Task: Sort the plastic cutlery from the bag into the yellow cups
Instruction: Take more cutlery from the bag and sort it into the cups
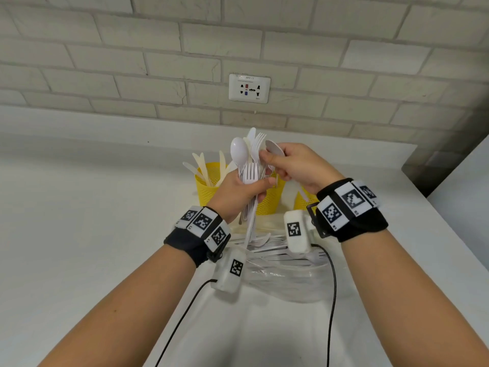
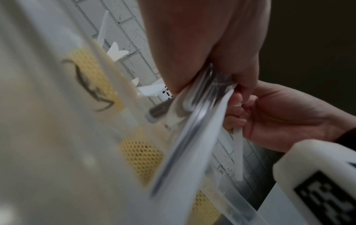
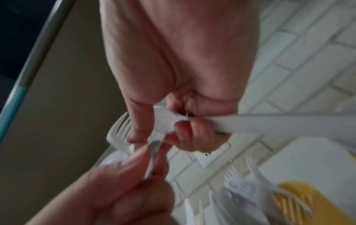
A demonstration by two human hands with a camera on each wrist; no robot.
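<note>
Head view: above the white tabletop [image 1: 79, 234], the left hand [image 1: 235, 190] grips an upright bundle of plastic cutlery [image 1: 250, 165]; the right hand [image 1: 293, 165] pinches a spoon [image 1: 274, 147] from it. Yellow cups [image 1: 209, 181] stand just beyond. Left wrist view: blurred handles. Right wrist view: fingers [image 3: 194, 130] curled round the spoon's handle.

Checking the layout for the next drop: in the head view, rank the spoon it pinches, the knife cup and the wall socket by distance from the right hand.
From the right hand:
1. Spoon, pinched in its fingers.
2. Knife cup, on the counter to the left, behind the left hand.
3. Wall socket, up on the brick wall.
</note>
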